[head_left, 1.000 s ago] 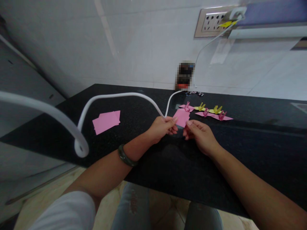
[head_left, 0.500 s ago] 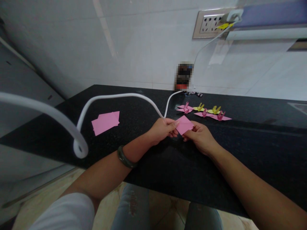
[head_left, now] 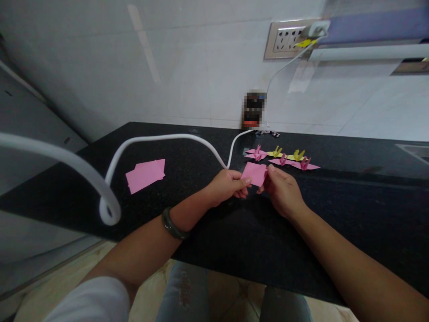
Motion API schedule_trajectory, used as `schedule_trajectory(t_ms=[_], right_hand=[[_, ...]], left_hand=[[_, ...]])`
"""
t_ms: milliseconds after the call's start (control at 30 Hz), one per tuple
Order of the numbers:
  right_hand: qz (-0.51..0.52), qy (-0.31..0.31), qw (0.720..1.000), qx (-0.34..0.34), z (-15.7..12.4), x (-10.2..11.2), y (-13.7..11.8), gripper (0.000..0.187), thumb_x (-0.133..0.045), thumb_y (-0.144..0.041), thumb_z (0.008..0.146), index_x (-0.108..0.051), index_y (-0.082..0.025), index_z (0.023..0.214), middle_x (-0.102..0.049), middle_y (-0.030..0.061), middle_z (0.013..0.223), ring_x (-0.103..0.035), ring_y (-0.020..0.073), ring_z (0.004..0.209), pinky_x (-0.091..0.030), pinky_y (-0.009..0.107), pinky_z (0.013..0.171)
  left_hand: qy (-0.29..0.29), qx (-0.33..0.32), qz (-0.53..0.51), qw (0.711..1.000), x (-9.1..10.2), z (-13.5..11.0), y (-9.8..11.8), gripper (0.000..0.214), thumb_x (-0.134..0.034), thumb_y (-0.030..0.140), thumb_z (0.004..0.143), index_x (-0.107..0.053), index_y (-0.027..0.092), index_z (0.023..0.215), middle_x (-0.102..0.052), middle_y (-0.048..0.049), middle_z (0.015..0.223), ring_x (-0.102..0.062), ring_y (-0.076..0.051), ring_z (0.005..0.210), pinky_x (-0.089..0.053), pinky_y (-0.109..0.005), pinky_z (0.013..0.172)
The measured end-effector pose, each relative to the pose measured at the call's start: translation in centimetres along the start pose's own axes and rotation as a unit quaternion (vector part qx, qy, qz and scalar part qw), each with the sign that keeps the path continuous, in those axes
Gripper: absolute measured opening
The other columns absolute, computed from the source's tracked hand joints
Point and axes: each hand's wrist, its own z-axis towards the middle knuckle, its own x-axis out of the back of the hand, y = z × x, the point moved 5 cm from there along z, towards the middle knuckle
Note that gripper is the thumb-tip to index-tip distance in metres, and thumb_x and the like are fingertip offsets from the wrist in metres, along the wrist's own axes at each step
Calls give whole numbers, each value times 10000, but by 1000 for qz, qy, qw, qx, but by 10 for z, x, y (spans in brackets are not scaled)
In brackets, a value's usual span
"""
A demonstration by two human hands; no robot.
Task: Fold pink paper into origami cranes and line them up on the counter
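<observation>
Between my two hands is a small pink square of origami paper [head_left: 254, 173], held just above the dark counter. My left hand [head_left: 231, 184] pinches its left corner, thumb on top. At the right edge, my right hand [head_left: 281, 188] grips the paper between thumb and fingers; some of those fingers are hidden behind it. Just beyond my hands stand several folded paper cranes, a pink crane [head_left: 257, 153] and a yellow crane [head_left: 296, 155] among them. Off to the left lies a small stack of pink paper sheets [head_left: 146, 174], fanned slightly apart.
A thick white flexible tube [head_left: 157, 137] loops over the left side of the black counter [head_left: 208, 241]. Against the tiled wall stands a blurred-out device [head_left: 254, 109] with a white cable. The wall socket [head_left: 288, 39] holds a plug. My knees are below the counter's front edge.
The pink paper has turned from a diamond position to a nearly level square. My right thumb has moved up to its upper right corner. The whole view has shifted slightly.
</observation>
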Motion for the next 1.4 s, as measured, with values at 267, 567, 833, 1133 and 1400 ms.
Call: schedule_trajectory(t_ms=[267, 567, 833, 1133, 1400], right_hand=[[-96, -23, 994, 42, -1, -1, -7, 194, -509, -375, 720, -495, -181, 707, -495, -18, 606, -460, 99, 523, -404, 226, 499], [-83, 3, 996, 34, 0, 2, -4, 216, -529, -370, 706, -505, -190, 821, -498, -27, 616, -452, 83, 472, -403, 210, 435], [-64, 33, 997, 4, 1, 5, -3, 282, -504, -432, 711, -509, -161, 789, -492, -29, 496, -472, 86, 400, -383, 199, 394], [-97, 29, 994, 32, 1, 6, -4, 220, -478, -385, 740, -532, -174, 713, -530, -14, 585, -479, 85, 443, -372, 206, 434], [-176, 38, 981, 72, -5, 2, -16, 226, -440, -367, 766, -556, -174, 752, -516, -8, 569, -473, 105, 475, -383, 222, 457]], left_hand=[[7, 14, 28, 999, -4, -1, 1, 303, -564, 386, 645, -555, 85, 673, -576, -29, 582, -539, -69, 508, -415, -176, 488], [-1, -5, 19, 1000, -3, -1, 5, 316, -486, 396, 711, -528, 88, 651, -572, -30, 565, -531, -64, 481, -398, -167, 458], [96, 9, 2, 995, 7, 3, 2, 242, -518, 333, 706, -528, 92, 675, -573, -26, 574, -536, -64, 484, -410, -173, 466], [35, 15, 60, 997, 0, 3, -4, 246, -559, 335, 662, -553, 92, 697, -581, -27, 574, -542, -69, 487, -426, -180, 470], [51, -19, 162, 985, 2, 1, -1, 296, -539, 395, 653, -480, 119, 567, -531, 4, 482, -507, -66, 424, -389, -166, 414]])
